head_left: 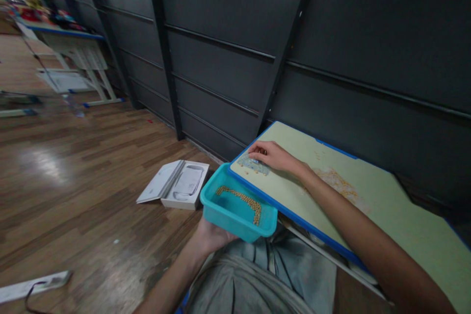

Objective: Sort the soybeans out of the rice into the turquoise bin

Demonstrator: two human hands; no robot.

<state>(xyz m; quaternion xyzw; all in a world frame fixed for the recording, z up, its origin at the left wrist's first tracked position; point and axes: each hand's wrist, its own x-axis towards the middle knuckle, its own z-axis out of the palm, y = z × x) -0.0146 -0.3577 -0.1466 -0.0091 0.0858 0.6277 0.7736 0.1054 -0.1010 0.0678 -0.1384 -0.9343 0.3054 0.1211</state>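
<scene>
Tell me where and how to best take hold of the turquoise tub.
Probably by the near rim, coming from the wearer's side, with support underneath: the tub has a projecting lip, its far side is close beside the table, and the left grip supports its underside.

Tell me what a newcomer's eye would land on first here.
Most likely the bright turquoise tub, held from beneath by the left hand beside the table edge, with small round tan pellets along its far and right sides. Next, the right hand, its fingers curled over the near-left corner of the pale, blue-edged table. Then the open white box on the wooden floor, left of the tub.
</scene>
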